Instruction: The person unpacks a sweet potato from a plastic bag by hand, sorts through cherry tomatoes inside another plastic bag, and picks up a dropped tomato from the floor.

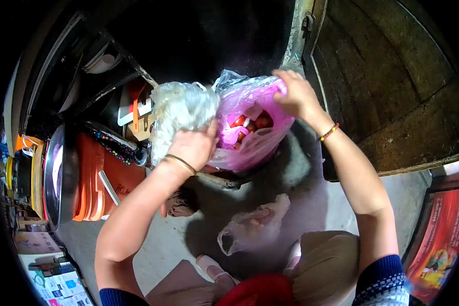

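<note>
While my right hand (297,97) grips the pink bag (239,157) by its right rim, my left hand (193,145) curls against the clear bag (183,104) left of it; whether gripping, can't tell. Red round items (263,121) inside the pink bag.

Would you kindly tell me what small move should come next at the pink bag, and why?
Perhaps the right hand should ease the rim of the pink bag outward slightly, because it is at that rim, the left hand is on the whitish bag, and the red items inside are partly hidden.
</note>
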The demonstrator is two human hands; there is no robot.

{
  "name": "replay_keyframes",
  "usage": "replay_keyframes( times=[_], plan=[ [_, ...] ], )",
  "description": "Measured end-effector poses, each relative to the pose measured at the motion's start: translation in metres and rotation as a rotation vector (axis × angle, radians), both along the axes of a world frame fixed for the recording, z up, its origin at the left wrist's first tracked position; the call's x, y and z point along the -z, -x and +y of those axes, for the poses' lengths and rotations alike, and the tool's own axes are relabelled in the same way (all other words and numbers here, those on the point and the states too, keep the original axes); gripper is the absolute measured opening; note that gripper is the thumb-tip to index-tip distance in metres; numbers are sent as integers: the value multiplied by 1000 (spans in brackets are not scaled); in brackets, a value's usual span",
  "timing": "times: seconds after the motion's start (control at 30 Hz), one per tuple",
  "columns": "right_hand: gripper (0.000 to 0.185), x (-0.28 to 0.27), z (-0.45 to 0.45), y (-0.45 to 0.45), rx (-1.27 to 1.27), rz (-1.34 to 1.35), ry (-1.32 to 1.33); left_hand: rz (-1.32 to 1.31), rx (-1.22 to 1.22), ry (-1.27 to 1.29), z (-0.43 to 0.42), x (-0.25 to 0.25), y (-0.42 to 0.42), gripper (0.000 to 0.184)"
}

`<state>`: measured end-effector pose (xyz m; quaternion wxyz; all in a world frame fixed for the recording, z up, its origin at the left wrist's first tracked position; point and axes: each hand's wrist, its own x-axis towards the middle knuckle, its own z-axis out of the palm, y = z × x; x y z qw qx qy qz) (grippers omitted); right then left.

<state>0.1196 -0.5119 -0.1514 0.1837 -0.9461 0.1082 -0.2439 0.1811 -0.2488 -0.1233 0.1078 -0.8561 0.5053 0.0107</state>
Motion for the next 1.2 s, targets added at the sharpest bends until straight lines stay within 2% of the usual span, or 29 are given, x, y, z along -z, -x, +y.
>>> replay_keyframes(
  times=[0.03, 0.07, 0.1, 0.13, 0.17, 0.2, 0.23, 0.27, 0.3, 0.37, 0.4, 0.43, 0.5, 0.53, 0.63, 0.67, 0.7, 0.77, 0.8, 0.83, 0.9, 0.93, 0.97, 1.03, 1.07, 1.1, 1.13, 1.17, 1.2],
  plan=[
    [46, -6, 13, 1, -24, -137, 271, -232, 107, -40, -6, 12, 0, 35],
    [50, -14, 26, 1, -75, -146, 420, -365, 297, 94, -18, 14, 6, 37],
    [55, -19, 36, -1, -124, -151, 567, -327, 311, -39, -34, 11, 15, 38],
    [55, -14, 40, -8, -115, -152, 561, -238, 394, 67, -43, 21, 12, 39],
    [51, -4, 42, -18, -216, -206, 651, -145, 471, 177, -49, 37, 6, 41],
    [47, 1, 42, -28, -319, -260, 746, -144, 473, 179, -51, 51, 0, 41],
    [47, 7, 41, -36, -318, -255, 749, -170, 459, 145, -51, 64, -5, 35],
    [35, 11, 39, -43, -339, 17, 735, -193, 444, 111, -49, 71, -7, 30],
    [25, 11, 35, -50, -356, 284, 712, -191, 445, 113, -49, 53, -4, 30],
    [21, -1, 19, -64, -286, 249, 372, 9, 331, -518, -38, 18, -2, 24],
    [29, -11, 19, -69, -251, 137, 297, 70, 394, -324, -20, 14, -8, 16],
    [29, -20, 21, -76, -243, 172, 144, 70, 392, -330, -5, 14, -12, 16],
    [27, -34, 30, -88, -189, 87, 73, 98, 509, -45, 12, 14, -14, 16],
    [27, -39, 35, -94, -168, 115, 63, 89, 580, -73, 16, 11, -13, 17],
    [24, -48, 47, -96, -178, 136, -41, 151, 574, -193, 22, 4, -6, 20],
    [26, -41, 47, -98, -225, 46, -139, 167, 579, -78, 28, 5, -8, 23],
    [26, -44, 50, -90, -222, 50, -136, 170, 582, -75, 30, 5, -7, 23],
    [23, -49, 62, -60, -492, -668, 165, 79, 349, -31, 36, 3, -5, 23],
    [22, -53, 65, -41, -593, -575, 156, -2, 353, 122, 39, 5, -3, 25],
    [21, -53, 68, -24, -695, -480, 145, 2, 345, 125, 40, 11, -3, 25],
    [23, -42, 81, -2, -610, 318, 198, -219, 268, 57, 38, 27, -6, 27],
    [23, -35, 80, -1, -612, 320, 201, -269, 268, 46, 35, 31, -6, 28],
    [24, -25, 77, 0, -601, 379, 326, -268, 266, 49, 34, 36, -5, 28],
    [27, 1, 71, -22, -583, 316, 305, -270, 54, -43, 29, 42, -3, 41],
    [29, 13, 67, -51, -582, 202, 153, -288, 14, -94, 27, 39, 1, 46],
    [34, 16, 62, -79, -689, 36, 86, -290, 14, -96, 30, 37, -1, 46],
    [39, -18, 73, -93, -572, 415, -33, -274, 47, 31, 33, 36, -2, 44],
    [40, -23, 78, -100, -556, 443, -31, -255, 80, 156, 36, 34, -1, 42],
    [40, -27, 83, -107, -540, 470, -27, -157, 66, 160, 39, 23, 4, 40]
  ],
)
